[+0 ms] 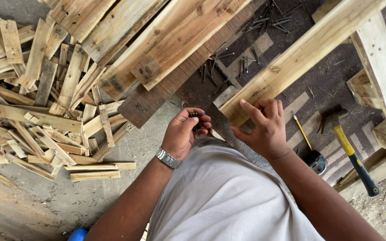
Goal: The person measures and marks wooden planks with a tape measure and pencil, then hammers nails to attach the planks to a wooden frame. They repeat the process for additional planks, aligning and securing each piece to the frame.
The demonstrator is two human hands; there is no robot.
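My left hand (185, 130) is closed around a small bunch of dark nails (195, 119), held upright just above my lap; a metal watch (169, 158) sits on that wrist. My right hand (263, 126) hovers beside it with fingers spread and nothing in it, close to the end of a long pale timber beam (300, 56). More loose nails (242, 58) lie scattered on the dark board beyond my hands.
A heap of short wood offcuts (45, 102) covers the floor at left. Several wide planks (157, 44) lie stacked at the top. A claw hammer with a yellow and black handle (351, 151) and a tape measure (316, 160) rest at right, beside a wooden frame (383, 80).
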